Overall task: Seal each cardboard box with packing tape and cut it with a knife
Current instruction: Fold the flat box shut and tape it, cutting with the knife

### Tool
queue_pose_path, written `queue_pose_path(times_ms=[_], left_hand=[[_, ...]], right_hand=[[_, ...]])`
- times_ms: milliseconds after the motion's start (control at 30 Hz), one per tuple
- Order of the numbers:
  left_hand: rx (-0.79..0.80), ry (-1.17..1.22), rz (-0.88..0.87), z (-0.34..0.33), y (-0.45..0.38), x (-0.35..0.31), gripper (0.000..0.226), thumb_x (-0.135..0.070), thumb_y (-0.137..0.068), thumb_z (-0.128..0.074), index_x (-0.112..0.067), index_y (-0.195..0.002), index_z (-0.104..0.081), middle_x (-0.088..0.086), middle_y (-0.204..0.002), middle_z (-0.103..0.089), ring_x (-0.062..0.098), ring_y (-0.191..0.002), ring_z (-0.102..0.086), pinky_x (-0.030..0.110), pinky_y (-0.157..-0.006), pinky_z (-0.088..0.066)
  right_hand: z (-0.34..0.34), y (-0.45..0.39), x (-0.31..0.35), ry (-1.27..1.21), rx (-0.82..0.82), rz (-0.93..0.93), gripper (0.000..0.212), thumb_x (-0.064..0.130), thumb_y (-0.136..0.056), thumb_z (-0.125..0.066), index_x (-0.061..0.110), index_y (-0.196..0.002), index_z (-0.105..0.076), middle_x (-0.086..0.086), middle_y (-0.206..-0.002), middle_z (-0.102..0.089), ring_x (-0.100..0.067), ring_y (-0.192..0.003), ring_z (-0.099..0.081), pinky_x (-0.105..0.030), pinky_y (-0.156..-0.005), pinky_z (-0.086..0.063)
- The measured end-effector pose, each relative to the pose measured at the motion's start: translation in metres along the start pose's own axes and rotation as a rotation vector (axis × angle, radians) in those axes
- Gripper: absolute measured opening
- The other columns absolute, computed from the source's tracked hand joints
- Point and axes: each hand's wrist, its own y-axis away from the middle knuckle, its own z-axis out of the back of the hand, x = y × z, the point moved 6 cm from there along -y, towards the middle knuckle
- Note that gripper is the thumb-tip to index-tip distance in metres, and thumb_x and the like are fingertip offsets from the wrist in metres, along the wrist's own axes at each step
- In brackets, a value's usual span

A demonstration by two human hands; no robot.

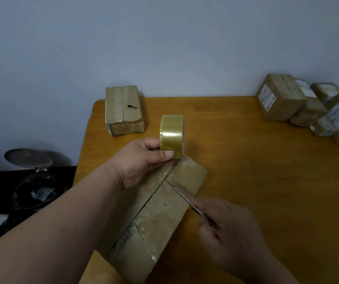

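Nearest, the right hand, blurred, has its grip curled round a knife whose blade lies on the taped cardboard box on the desk. Beyond, the left hand pinches the upright tape roll at the box's far end.

Setting: plain room used as a small parcel-packing station, probably domestic. Evidence: bare pale wall; orange-brown wooden table pushed against it; labelled cardboard parcels stacked far right; one taped box far left; dark clutter beside the table, left.
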Motion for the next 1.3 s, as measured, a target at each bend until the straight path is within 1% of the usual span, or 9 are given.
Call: queue_pose_path(times_ms=[133,367,533,700,867,933,1033,1133,1300], left_hand=[[0.004,-0.009,-0.008,0.001,0.0,0.001,0.044,-0.005,-0.07,-0.068,0.004,-0.113,-0.066,0.021,-0.117,-0.068,0.026,-0.104,-0.066,0.031,-0.094,-0.054],[0.029,0.046,-0.036,0.003,0.0,0.005,0.038,-0.003,-0.07,-0.068,0.003,-0.108,-0.068,0.019,-0.111,-0.071,0.024,-0.1,-0.069,0.032,-0.091,-0.056],[0.038,0.066,-0.054,0.006,0.0,0.008,0.028,-0.002,-0.071,-0.069,-0.004,-0.098,-0.076,0.017,-0.11,-0.072,0.024,-0.1,-0.07,0.031,-0.087,-0.057],[0.036,0.062,-0.068,0.005,-0.001,0.006,0.025,-0.005,-0.071,-0.07,-0.007,-0.094,-0.078,0.015,-0.106,-0.073,0.021,-0.095,-0.071,0.028,-0.081,-0.058],[-0.008,0.146,-0.056,0.01,0.0,0.003,0.028,-0.007,-0.071,-0.069,-0.004,-0.098,-0.075,0.016,-0.106,-0.072,0.023,-0.092,-0.071,0.035,-0.089,-0.058],[-0.039,0.141,-0.053,0.012,0.0,0.0,0.027,-0.011,-0.071,-0.07,-0.008,-0.098,-0.074,0.012,-0.099,-0.073,0.021,-0.085,-0.07,0.042,-0.094,-0.054],[-0.065,0.092,-0.056,0.013,0.0,-0.006,0.034,-0.018,-0.074,-0.069,-0.011,-0.107,-0.069,0.005,-0.096,-0.072,0.017,-0.082,-0.068,0.051,-0.096,-0.05],[-0.123,0.102,-0.086,0.013,0.002,-0.009,0.039,-0.019,-0.075,-0.068,-0.009,-0.113,-0.067,0.006,-0.1,-0.072,0.017,-0.083,-0.068,0.047,-0.094,-0.05],[-0.259,0.041,-0.176,0.022,0.012,-0.011,0.026,-0.01,-0.085,-0.064,-0.009,-0.11,-0.068,0.009,-0.1,-0.073,0.02,-0.089,-0.068,0.036,-0.092,-0.051]], right_hand=[[-0.014,-0.008,0.005,0.125,0.084,0.001,0.041,0.029,-0.077,-0.049,0.017,-0.106,-0.075,0.008,-0.074,-0.069,-0.005,-0.05,-0.055,-0.019,-0.04,-0.044],[-0.019,-0.022,0.018,0.26,0.059,-0.055,0.04,0.031,-0.077,-0.044,0.019,-0.098,-0.076,0.01,-0.066,-0.065,-0.003,-0.045,-0.047,-0.006,-0.049,-0.01],[-0.01,-0.014,0.013,0.28,0.075,-0.066,0.036,0.031,-0.074,-0.052,0.021,-0.099,-0.076,0.013,-0.063,-0.062,0.003,-0.048,-0.032,-0.005,-0.051,-0.005],[-0.018,-0.022,0.013,0.32,0.034,-0.056,0.026,0.025,-0.068,-0.061,0.018,-0.088,-0.076,0.008,-0.058,-0.06,-0.003,-0.042,-0.037,-0.007,-0.049,-0.004],[0.004,0.002,-0.026,0.325,-0.058,-0.074,0.034,0.029,-0.08,-0.048,0.018,-0.098,-0.075,0.004,-0.071,-0.069,-0.009,-0.046,-0.056,-0.019,-0.037,-0.038],[0.012,0.012,-0.046,0.25,-0.192,-0.132,0.036,0.029,-0.084,-0.047,0.016,-0.104,-0.074,0.005,-0.083,-0.073,-0.01,-0.06,-0.063,-0.02,-0.048,-0.048],[-0.002,0.023,-0.082,0.07,-0.322,-0.345,0.03,0.025,-0.092,-0.051,0.014,-0.113,-0.069,0.017,-0.081,-0.064,-0.003,-0.07,-0.058,-0.005,-0.058,-0.04],[-0.053,0.037,-0.121,0.102,-0.136,-0.621,0.026,0.025,-0.099,-0.049,0.022,-0.123,-0.059,0.02,-0.076,-0.055,-0.005,-0.065,-0.057,-0.02,-0.057,-0.04],[-0.126,0.072,-0.148,0.344,0.338,-0.76,0.035,0.041,-0.098,-0.035,0.035,-0.133,-0.038,0.011,-0.124,-0.057,-0.015,-0.113,-0.055,-0.039,-0.093,-0.039]])
